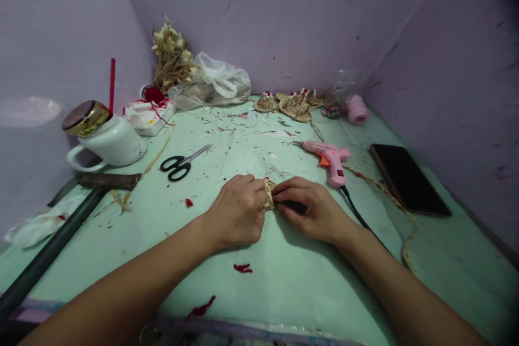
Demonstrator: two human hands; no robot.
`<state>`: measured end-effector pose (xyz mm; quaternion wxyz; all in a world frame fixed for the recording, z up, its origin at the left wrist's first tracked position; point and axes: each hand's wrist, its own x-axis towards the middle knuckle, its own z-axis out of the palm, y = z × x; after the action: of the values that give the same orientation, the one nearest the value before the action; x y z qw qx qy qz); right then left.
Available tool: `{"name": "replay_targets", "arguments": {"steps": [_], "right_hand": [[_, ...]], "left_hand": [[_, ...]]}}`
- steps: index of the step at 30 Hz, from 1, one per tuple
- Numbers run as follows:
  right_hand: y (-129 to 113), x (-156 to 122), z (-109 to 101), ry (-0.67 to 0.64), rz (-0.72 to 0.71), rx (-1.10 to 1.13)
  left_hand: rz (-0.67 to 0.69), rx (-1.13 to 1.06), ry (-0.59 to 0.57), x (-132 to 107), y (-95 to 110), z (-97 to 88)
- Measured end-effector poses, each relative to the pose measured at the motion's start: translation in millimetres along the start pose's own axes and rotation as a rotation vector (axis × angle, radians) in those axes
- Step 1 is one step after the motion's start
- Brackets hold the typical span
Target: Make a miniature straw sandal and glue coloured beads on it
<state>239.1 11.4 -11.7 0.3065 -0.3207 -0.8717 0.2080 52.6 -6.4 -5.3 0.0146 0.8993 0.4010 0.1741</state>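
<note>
My left hand point(238, 210) and my right hand point(310, 207) meet at the middle of the pale green table top point(284, 275). Both are closed in a pinch on a small woven straw piece point(269, 193) held between them, low against the table. Most of the straw piece is hidden by my fingers. A pink glue gun point(330, 160) lies just beyond my right hand, its black cord point(357, 215) running past my right wrist. Black-handled scissors point(182, 163) lie beyond my left hand.
A white mug with a gold lid point(103, 138) and a hammer point(60, 227) are at the left. A dark phone point(407, 177) lies at the right. Woven straw pieces point(294, 105), a pink spool point(357, 108), a plastic bag point(214, 85) and dried husks point(172, 57) line the back wall.
</note>
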Motion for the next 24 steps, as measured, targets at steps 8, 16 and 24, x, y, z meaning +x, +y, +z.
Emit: {"name": "replay_targets", "arguments": {"steps": [8,16,24], "right_hand": [[18.2,-4.6,-22.1,0.441,0.388,-0.019],[-4.6,-4.5,-5.7,0.018,0.178,-0.056],[-11.2,2.3,14.5,0.01,0.066,-0.218]], "left_hand": [[-0.003,-0.018,-0.039,-0.1,-1.4,-4.4],[-0.008,-0.019,-0.046,-0.6,-1.1,-5.2],[-0.012,-0.016,0.043,0.4,-3.5,2.3]]}}
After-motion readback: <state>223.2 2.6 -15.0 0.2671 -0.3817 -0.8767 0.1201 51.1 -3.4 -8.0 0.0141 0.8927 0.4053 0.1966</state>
